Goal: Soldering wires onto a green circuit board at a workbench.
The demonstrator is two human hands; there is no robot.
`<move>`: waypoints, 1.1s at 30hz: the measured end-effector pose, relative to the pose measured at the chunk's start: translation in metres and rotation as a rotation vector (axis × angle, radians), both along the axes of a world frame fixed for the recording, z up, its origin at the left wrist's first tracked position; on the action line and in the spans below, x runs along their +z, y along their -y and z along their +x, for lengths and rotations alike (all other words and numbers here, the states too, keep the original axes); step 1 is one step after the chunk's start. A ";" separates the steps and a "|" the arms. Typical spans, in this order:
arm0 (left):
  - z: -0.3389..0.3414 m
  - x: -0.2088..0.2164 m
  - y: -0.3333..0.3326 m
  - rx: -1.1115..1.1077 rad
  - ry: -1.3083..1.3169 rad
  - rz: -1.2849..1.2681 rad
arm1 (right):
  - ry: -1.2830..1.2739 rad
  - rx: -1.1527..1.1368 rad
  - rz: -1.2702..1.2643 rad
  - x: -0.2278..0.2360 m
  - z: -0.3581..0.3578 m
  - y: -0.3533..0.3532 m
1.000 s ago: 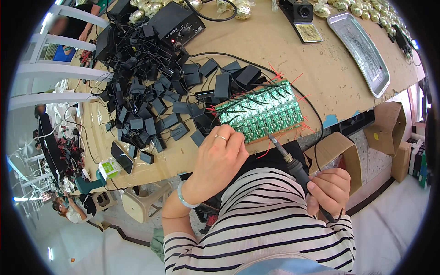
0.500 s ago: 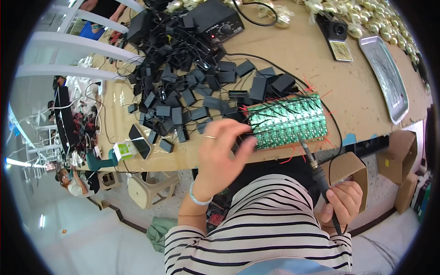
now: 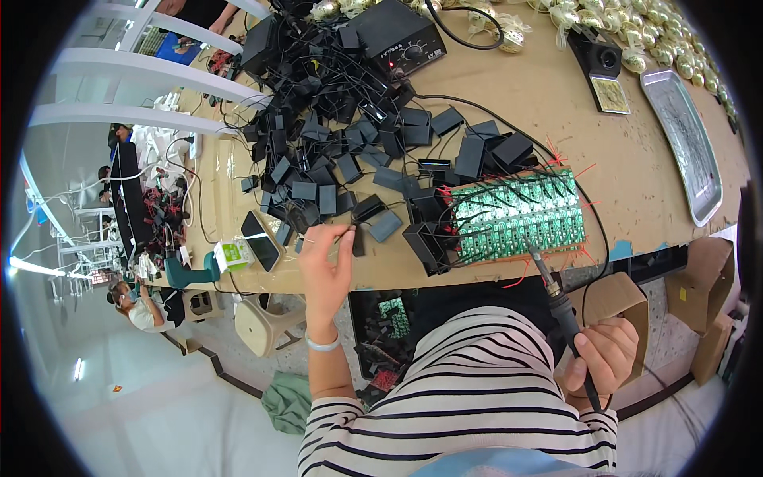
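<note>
My right hand [image 3: 606, 358] grips a soldering iron [image 3: 566, 318], its metal tip pointing up toward the near edge of a green circuit board panel [image 3: 520, 213]. Black wires run across the panel from black boxes [image 3: 427, 248] at its left end; thin red wires stick out around its edges. My left hand [image 3: 326, 262] is at the near side of a heap of small black boxes [image 3: 326, 199] with black leads. Its thumb and index finger meet beside a dark box [image 3: 358, 241]; whatever is between the fingertips is too small to make out.
A black soldering station [image 3: 401, 40] with a knob stands behind the heap. At the right are an iron stand [image 3: 598, 60] with a sponge, a metal tray [image 3: 683, 147] and many gold balls [image 3: 660, 36]. A phone [image 3: 261, 241] and a teal power tool [image 3: 191, 272] lie left. Cardboard boxes [image 3: 616, 306] stand below.
My left hand has moved left from the panel's edge to the heap. Black boxes now show standing at the panel's left end. My right hand still holds the soldering iron.
</note>
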State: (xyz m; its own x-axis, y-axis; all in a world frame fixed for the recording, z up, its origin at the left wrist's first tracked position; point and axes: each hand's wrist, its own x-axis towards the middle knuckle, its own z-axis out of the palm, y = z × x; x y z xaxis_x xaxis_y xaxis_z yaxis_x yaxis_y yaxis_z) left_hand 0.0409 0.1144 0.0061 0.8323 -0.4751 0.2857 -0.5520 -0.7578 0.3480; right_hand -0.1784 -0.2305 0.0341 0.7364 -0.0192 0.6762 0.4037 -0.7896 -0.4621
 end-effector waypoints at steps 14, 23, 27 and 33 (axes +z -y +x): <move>0.012 0.021 0.060 0.099 -0.598 -1.202 | -0.002 -0.046 -0.008 0.005 -0.007 -0.003; -0.007 0.071 0.123 -0.415 -0.252 -0.283 | -0.001 0.005 0.017 -0.002 0.006 0.001; 0.005 0.044 0.136 -0.512 -0.359 -0.223 | -0.017 0.003 0.024 -0.004 0.010 0.000; 0.006 0.040 0.155 -0.531 -0.334 -0.172 | 0.007 0.047 0.015 -0.015 0.019 0.004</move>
